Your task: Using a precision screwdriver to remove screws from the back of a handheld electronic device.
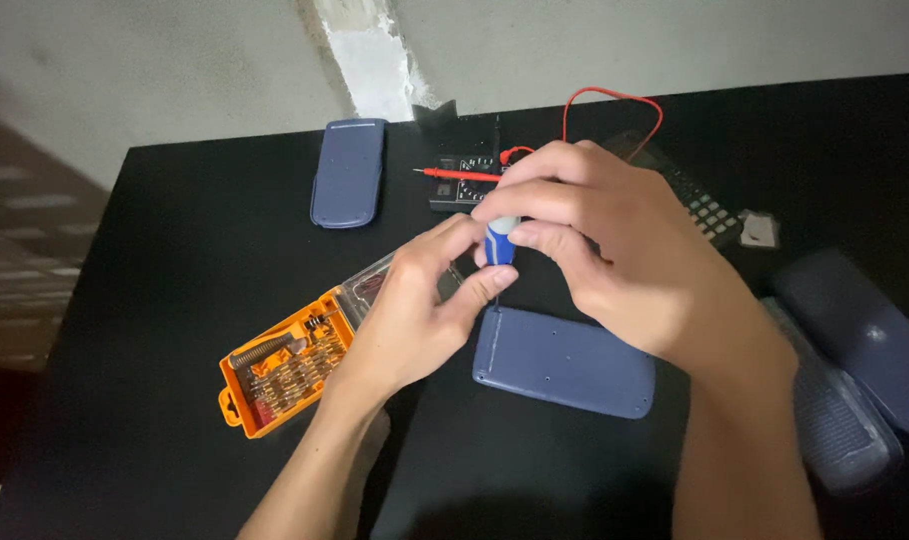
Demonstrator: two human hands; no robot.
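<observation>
Head view: I saw my right hand (614,250) gripping a blue-and-white screwdriver (500,240) (left hand (414,310) pinching its tip) at twelve o'clock of the blue flat plastic case (564,362).

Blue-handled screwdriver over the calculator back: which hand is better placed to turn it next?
Probably the right hand: its fingers already wrap the top of the blue-handled screwdriver, upright above the blue calculator back. The left hand only pinches low near the shaft, suited to steadying.

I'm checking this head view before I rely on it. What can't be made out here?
- Screwdriver: only its blue-and-white handle shows; right hand and left hand cover the rest.
- Meter: partly behind the right hand.
- Keypad device: mostly hidden by the right hand.
- Bits in the orange case: too small to tell apart.
</observation>
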